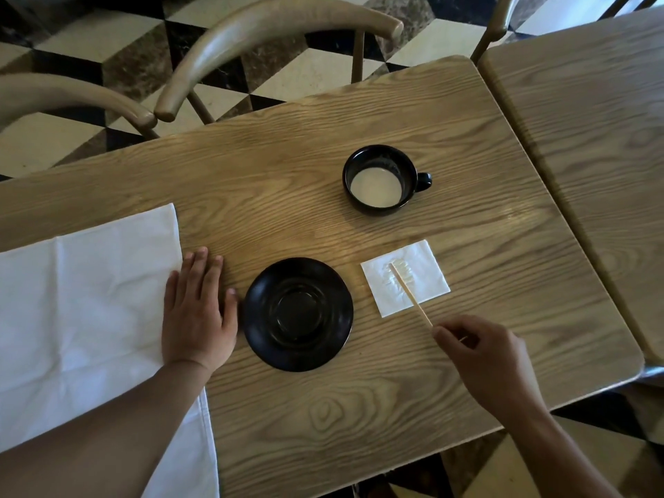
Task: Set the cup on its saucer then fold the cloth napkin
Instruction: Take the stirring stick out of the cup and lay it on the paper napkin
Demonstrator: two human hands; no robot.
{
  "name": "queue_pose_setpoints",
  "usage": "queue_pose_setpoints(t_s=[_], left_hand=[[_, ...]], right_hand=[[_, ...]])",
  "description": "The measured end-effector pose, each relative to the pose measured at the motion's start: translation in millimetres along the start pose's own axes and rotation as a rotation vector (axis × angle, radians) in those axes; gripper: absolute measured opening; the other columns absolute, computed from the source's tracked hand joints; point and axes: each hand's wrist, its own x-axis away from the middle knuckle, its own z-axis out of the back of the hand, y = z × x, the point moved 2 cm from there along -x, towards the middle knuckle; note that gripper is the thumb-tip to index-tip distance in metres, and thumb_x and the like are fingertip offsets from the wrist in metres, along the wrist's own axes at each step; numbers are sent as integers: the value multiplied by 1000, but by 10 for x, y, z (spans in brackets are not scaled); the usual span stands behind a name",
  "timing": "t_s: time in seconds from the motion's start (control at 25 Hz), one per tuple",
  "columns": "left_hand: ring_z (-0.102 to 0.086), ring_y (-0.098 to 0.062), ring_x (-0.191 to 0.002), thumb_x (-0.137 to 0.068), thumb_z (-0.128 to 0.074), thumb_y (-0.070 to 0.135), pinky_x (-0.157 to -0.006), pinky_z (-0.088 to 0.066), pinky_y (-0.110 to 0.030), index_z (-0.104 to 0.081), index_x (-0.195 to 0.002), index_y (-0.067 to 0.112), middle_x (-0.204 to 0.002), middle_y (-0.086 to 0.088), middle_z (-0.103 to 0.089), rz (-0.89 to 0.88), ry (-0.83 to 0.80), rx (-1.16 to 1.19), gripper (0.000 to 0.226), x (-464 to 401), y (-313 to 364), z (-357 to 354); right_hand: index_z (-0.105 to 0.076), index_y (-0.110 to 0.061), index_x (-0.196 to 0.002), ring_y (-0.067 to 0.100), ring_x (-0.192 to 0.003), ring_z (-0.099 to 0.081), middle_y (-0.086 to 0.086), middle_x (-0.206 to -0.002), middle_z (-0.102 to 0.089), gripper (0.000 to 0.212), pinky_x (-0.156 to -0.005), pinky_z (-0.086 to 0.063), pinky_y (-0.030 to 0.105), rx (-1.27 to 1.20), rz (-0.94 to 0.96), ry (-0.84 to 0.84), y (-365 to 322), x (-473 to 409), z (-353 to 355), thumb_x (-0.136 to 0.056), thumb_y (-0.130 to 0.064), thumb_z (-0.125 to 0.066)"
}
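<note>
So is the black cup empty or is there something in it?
Not empty. The black cup stands upright on the table with pale, milky liquid low inside, well under the rim.

Two bare forearms enter the view from the lower edge. No sleeve covers either forearm as far as the frame shows. The left hand (197,310) carries no ring, watch, strap or glove on its visible upper side. The right hand (492,361) is likewise bare, and its wrist is uncovered. The fingernails visible on the left hand are short and unpainted.
</note>
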Motion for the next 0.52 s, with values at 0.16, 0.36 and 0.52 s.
queue_pose_setpoints(t_s=[0.16, 0.36, 0.52], left_hand=[[-26, -31, -155, -99, -33, 39, -127, -20, -52, -44, -151, 7, -164, -15, -36, 3, -1, 4, 62, 0, -12, -5], [-26, -31, -155, -99, -34, 39, -127, -19, -51, -44, -151, 8, -164, -15, -36, -5, 11, 7, 61, 0, -35, -32], [-25, -30, -156, -99, -33, 40, -127, -19, -51, -43, -151, 9, -164, -14, -34, -2, 4, 2, 61, 4, -50, -45]], right_hand=[[-74, -37, -67, -7, -73, -64, -23, -68, -70, 19, -64, -43, 7, 27, -30, -16, 83, -37, -72, -84, -28, -78], [-72, -36, -62, -9, -69, -61, -24, -62, -66, 22, -59, -41, 7, 85, -61, -57, 79, -108, -97, -83, -34, -79], [-74, -34, -63, -8, -70, -62, -25, -64, -67, 19, -54, -38, 14, 115, -91, -63, 45, -126, -86, -81, -39, -80]])
